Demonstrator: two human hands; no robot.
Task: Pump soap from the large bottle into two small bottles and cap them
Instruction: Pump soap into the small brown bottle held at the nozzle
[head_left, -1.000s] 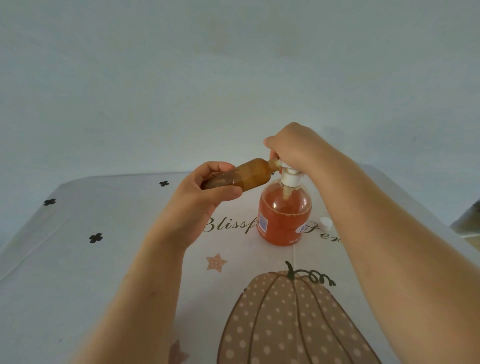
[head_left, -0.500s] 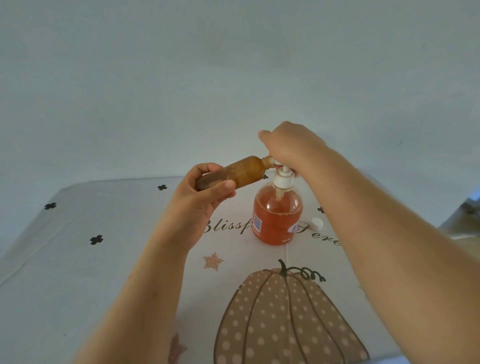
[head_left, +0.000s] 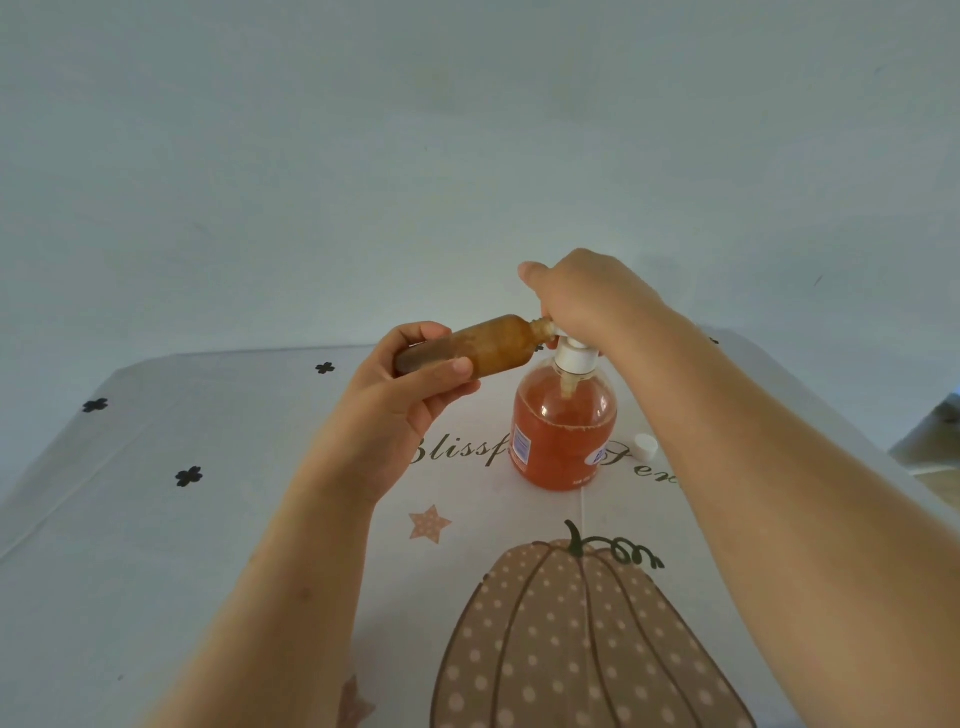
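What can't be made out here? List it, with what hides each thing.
Head view only:
- Pump head and spout of the large bottle: covered by the right hand.
- Where the small bottle mouth meets the spout: hidden behind that hand.
- The small bottle's base: wrapped by the left hand.
- White cap: partly behind the right forearm.
- A second small bottle: not in view.
- Label text: too small to read.
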